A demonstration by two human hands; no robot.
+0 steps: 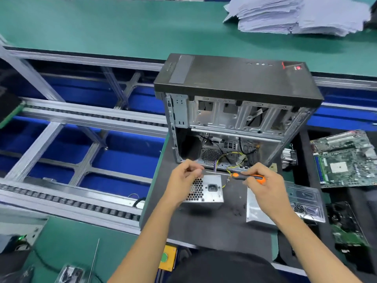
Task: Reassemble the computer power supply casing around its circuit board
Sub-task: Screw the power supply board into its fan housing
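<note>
Above the power supply casing (206, 189) on the dark mat (214, 225), the right hand (263, 180) is gripping an orange-handled screwdriver (247, 177) — the left hand (186, 173) is pinching its shaft tip — beside a conveyor (71, 203).

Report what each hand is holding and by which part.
The right hand grips the screwdriver by its orange-and-black handle. The left hand has its fingers pinched near the shaft's tip; whether they hold anything cannot be told.

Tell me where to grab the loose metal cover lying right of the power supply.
Grip the cover by its near long edge, coming from the front: it lies flat and that folded lip stands clear of the mat. The right hand with the screwdriver overhangs its far end.
</note>
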